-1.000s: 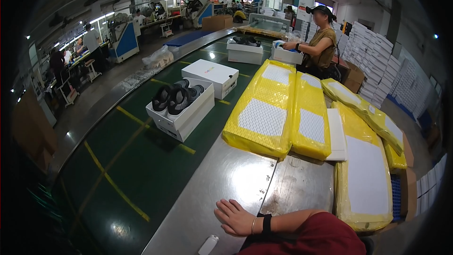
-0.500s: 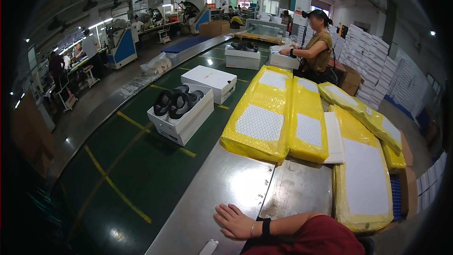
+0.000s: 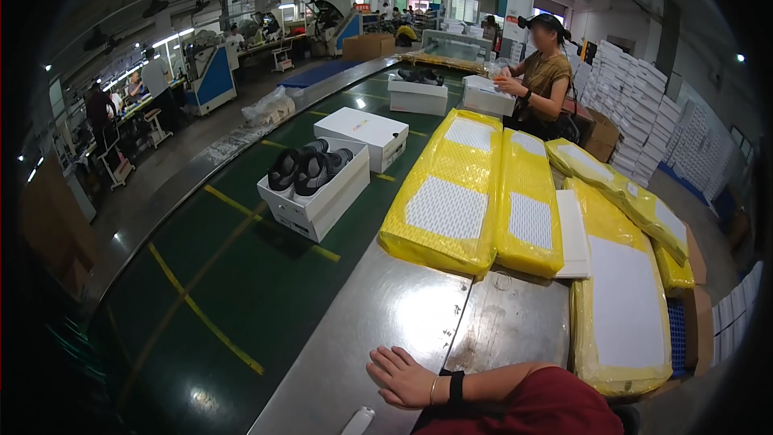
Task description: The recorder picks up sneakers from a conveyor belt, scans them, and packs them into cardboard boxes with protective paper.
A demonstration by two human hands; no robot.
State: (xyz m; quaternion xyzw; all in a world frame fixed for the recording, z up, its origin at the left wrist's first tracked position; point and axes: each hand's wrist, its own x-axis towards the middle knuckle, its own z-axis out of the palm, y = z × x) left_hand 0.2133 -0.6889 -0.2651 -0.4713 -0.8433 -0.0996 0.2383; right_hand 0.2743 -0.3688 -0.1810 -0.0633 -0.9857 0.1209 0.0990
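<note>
My right hand (image 3: 403, 377) lies palm down on the bare metal tabletop (image 3: 378, 330), fingers spread, holding nothing. A dark band and a thin bracelet circle its wrist below a maroon sleeve. Close to the thumb is a small white rounded object (image 3: 358, 421), cut off by the lower edge; its kind is unclear. My left hand does not show. Beyond, on the green conveyor belt (image 3: 241, 306), a pair of black-and-grey sneakers (image 3: 310, 171) sits in an open white shoebox (image 3: 322, 208). A closed white shoebox (image 3: 362, 135) stands just behind it.
Yellow-wrapped packs (image 3: 439, 201) of white sheets cover the table to the right. Farther along the belt stands another shoebox (image 3: 417, 99) with dark shoes. A co-worker (image 3: 547, 72) works at a white box (image 3: 487, 97). White boxes (image 3: 624, 105) are stacked behind.
The belt and its shoeboxes have crept slightly away from me. The co-worker's hands have lifted off the far box, whose top now looks covered. My right hand rests in the same spot.
</note>
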